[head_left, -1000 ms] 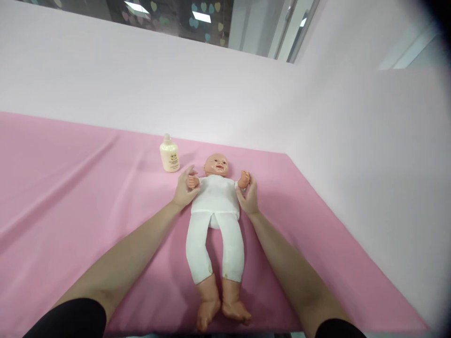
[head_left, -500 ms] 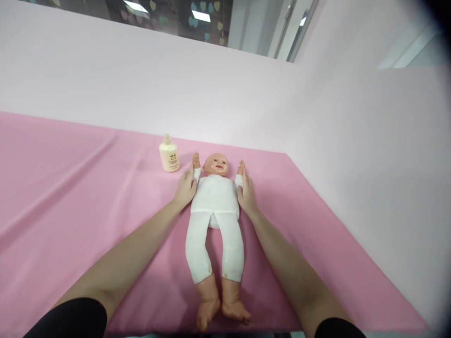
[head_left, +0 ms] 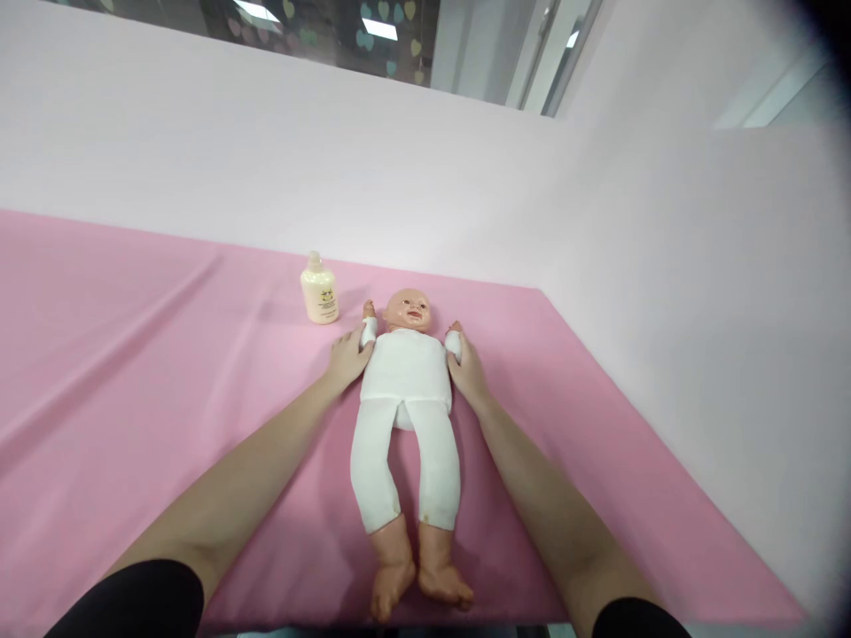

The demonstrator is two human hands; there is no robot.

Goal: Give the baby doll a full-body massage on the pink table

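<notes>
The left hand was closed loosely around the doll's sleeved arm on that side, fingers wrapped over the white sleeve and the thumb lying below it. The doll's small fist showed just past the fingertips, pointing away from the person. The right hand gripped the opposite arm in the same manner, fingers curled round the sleeve near the shoulder, with only the tip of the doll's hand visible above them. Neither hand was flat or fully spread; both were part-closed on cloth-covered limbs. How firmly either hand pressed could not be determined.

The doll lay on its back on the pink sheet, head away from the person and feet toward the near edge. It wore a white top and white leggings. A small dark mark was visible near the hem of one legging. The bare feet rested close together, just short of the sheet's near edge.

A cream bottle stood upright on the sheet, near the doll's head and beyond the left hand, apart from both. It carried a printed emblem and lines of text on its front; the writing was too small to read, and no brand could be made out.

Both forearms were bare, with dark sleeves at the frame's lower edge.
</notes>
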